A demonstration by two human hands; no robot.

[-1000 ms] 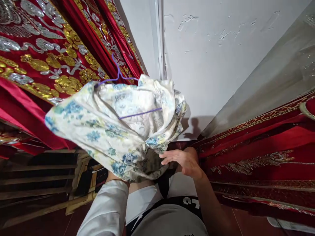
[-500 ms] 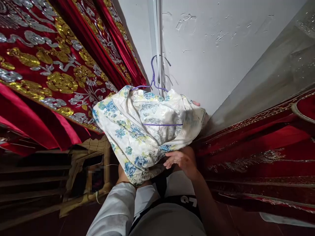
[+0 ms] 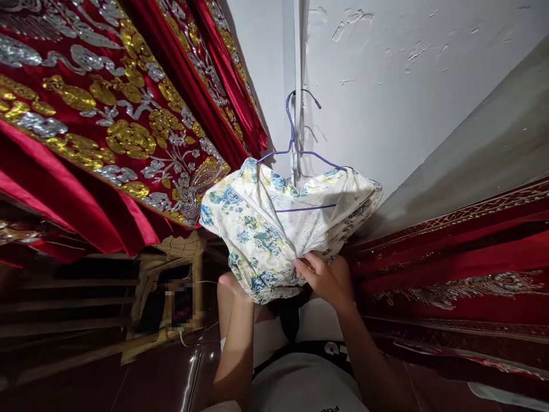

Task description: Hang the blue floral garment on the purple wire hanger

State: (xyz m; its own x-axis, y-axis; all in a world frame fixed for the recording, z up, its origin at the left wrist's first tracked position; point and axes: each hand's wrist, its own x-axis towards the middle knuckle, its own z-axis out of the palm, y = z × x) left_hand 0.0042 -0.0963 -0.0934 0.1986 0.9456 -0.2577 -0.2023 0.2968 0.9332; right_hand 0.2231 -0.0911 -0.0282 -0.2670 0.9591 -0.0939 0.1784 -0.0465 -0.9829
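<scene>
A white garment with blue and green flowers (image 3: pixel 266 229) hangs on a purple wire hanger (image 3: pixel 295 143), whose hook sits by a vertical metal pole (image 3: pixel 290 51) against the white wall. My right hand (image 3: pixel 328 277) pinches the bunched lower cloth of the garment, fingers closed on it. My left hand (image 3: pixel 227 283) reaches up under the garment's lower left side; its fingers are hidden behind the cloth.
Red garments with gold and silver embroidery (image 3: pixel 107 114) hang close on the left. More red embroidered cloth (image 3: pixel 463 269) fills the right. A wooden chair or rack (image 3: pixel 171 297) stands below left on a dark red floor.
The garment and hanger moved right and up toward the pole, now hanging more squarely. My right hand went from open beneath the cloth to pinching it. My left sleeve slid down, baring the forearm.
</scene>
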